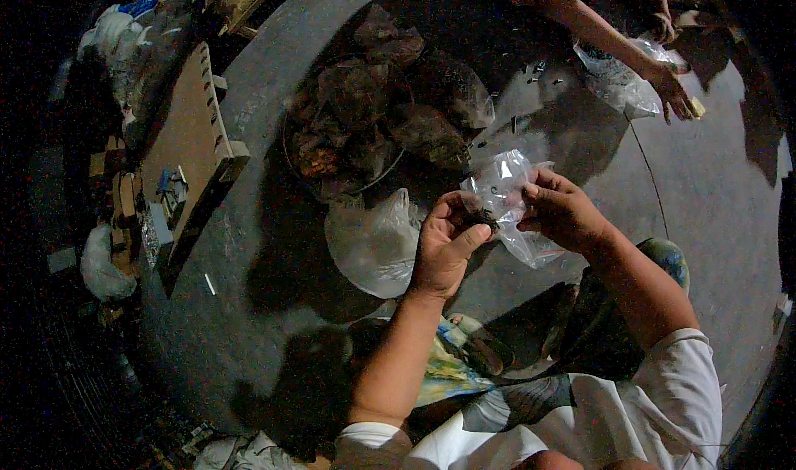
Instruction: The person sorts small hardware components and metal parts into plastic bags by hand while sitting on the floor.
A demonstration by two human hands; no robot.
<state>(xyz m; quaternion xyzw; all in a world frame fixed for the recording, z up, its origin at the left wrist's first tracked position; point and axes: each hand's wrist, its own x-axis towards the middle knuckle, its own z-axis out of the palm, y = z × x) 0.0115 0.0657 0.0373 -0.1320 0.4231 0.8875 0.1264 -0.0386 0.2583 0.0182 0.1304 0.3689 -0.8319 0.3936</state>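
Observation:
My left hand [448,242] is closed, thumb against fingers, on a small cluster of dark pieces [483,219] too small to name. My right hand [565,210] pinches the edge of a clear plastic bag [504,176], held up beside the left fingers. The bag's lower part hangs between my hands, over the floor. Just left of my left hand, a larger whitish plastic bag [373,242] rests on the floor; its contents are hard to make out.
Ahead lies a round heap of dark filled bags [356,97]. Small dark pieces [543,79] are scattered beyond. Another person's hand [670,91] reaches to a yellowish object [698,108] beside a clear bag [618,76]. A wooden board [186,130] stands at left.

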